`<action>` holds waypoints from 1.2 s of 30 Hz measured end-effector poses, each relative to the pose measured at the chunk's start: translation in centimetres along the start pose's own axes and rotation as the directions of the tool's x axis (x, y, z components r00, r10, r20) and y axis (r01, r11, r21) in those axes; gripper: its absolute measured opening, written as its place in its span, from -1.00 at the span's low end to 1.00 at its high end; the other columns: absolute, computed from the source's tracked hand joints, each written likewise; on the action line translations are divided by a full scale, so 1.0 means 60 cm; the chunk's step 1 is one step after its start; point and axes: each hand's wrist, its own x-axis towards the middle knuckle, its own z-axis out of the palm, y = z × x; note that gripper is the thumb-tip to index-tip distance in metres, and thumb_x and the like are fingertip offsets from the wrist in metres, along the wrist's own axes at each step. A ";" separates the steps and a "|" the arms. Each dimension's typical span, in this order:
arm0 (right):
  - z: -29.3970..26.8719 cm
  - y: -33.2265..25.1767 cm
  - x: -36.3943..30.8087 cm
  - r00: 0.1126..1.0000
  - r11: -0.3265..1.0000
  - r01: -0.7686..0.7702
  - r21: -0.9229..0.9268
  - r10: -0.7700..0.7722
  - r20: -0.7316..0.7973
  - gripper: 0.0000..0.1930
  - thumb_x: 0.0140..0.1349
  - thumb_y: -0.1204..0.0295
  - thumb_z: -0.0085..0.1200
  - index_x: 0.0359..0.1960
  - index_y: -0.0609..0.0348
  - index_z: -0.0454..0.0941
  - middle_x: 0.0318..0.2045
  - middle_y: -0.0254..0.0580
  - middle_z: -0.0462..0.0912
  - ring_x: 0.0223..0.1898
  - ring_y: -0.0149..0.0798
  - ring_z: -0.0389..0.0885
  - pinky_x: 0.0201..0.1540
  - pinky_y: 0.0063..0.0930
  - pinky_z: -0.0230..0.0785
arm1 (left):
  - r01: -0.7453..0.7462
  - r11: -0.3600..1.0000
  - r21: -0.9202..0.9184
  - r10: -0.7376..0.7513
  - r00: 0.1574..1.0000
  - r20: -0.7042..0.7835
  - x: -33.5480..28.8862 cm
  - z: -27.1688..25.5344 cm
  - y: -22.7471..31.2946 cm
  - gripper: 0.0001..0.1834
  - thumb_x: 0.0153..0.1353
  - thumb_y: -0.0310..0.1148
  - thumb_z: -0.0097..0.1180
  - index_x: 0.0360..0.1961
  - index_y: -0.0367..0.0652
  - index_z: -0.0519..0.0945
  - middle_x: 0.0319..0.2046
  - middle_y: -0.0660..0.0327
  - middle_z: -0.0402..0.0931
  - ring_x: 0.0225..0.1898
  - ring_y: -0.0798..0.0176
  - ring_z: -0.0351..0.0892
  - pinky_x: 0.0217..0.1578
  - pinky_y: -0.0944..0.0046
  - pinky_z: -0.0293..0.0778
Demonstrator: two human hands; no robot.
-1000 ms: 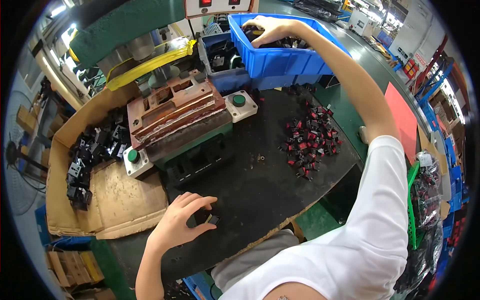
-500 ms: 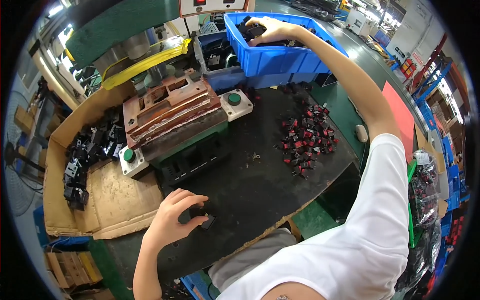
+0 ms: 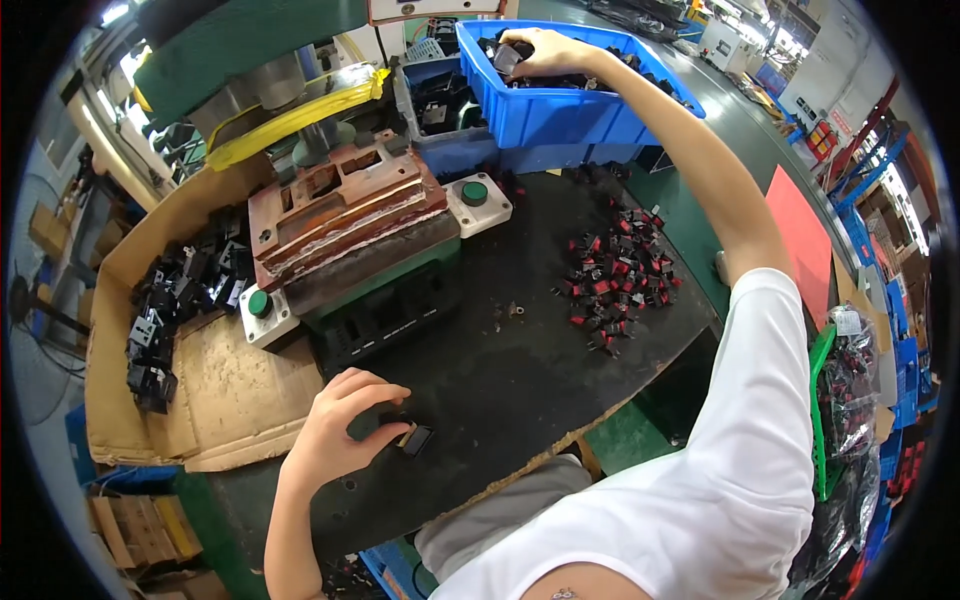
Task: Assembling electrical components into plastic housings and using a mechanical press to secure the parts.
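Right hand (image 3: 548, 52) over at the far side, inside the tilted blue bin (image 3: 570, 122), and it's got a dark block (image 3: 507, 59) pinched between thumb and fingers, more black parts lying around it! Down at the near left, the left hand (image 3: 342, 428) is curved over the black surface (image 3: 500, 385), thumb and forefinger apart at the tips, the thumb right up against a small black piece (image 3: 416, 440); whether it's gripped, I can't tell from here. Just beyond sits the metal block (image 3: 350, 215), reddish-brown on top, a green button (image 3: 474, 194) at its far right and another (image 3: 260, 304) at its near left. Far left, black parts (image 3: 190, 275) crowd the cardboard tray (image 3: 250, 395), and on the right, there's a loose heap of red-and-black switches (image 3: 622, 270)!
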 end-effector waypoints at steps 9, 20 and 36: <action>-0.014 0.001 0.006 1.000 1.000 -0.016 -0.011 0.016 0.001 -0.35 -0.11 0.16 0.20 0.07 0.13 0.40 -0.01 -0.03 0.48 0.01 -0.12 0.43 0.17 -0.35 0.24 | -0.021 1.000 0.008 0.021 0.998 -0.058 -0.006 -0.013 0.003 -0.59 -0.26 -0.60 0.34 -0.27 -0.16 0.59 -0.38 0.19 0.54 -0.30 0.15 0.51 -0.30 0.26 0.43; -0.018 0.087 0.002 0.948 0.954 -0.147 0.261 0.212 -0.239 -0.55 -0.04 0.05 0.24 -0.16 -0.02 0.50 -0.35 -0.28 0.56 -0.39 -0.37 0.56 -0.62 -0.41 0.49 | -0.019 0.999 0.032 0.022 0.995 -0.099 -0.011 -0.023 0.009 -0.61 -0.27 -0.61 0.34 -0.30 -0.18 0.59 -0.39 0.19 0.54 -0.32 0.15 0.51 -0.31 0.26 0.43; -0.082 0.052 -0.032 0.900 0.938 -0.044 0.343 0.186 -0.395 -0.82 0.06 0.39 0.22 -0.50 0.24 0.52 -0.64 -0.23 0.59 -0.68 -0.43 0.53 -0.65 -0.53 0.38 | -0.014 0.998 0.055 0.019 0.996 -0.086 -0.004 -0.020 -0.003 -0.67 -0.19 -0.60 0.32 -0.29 -0.21 0.59 -0.38 0.17 0.53 -0.33 0.16 0.52 -0.33 0.28 0.44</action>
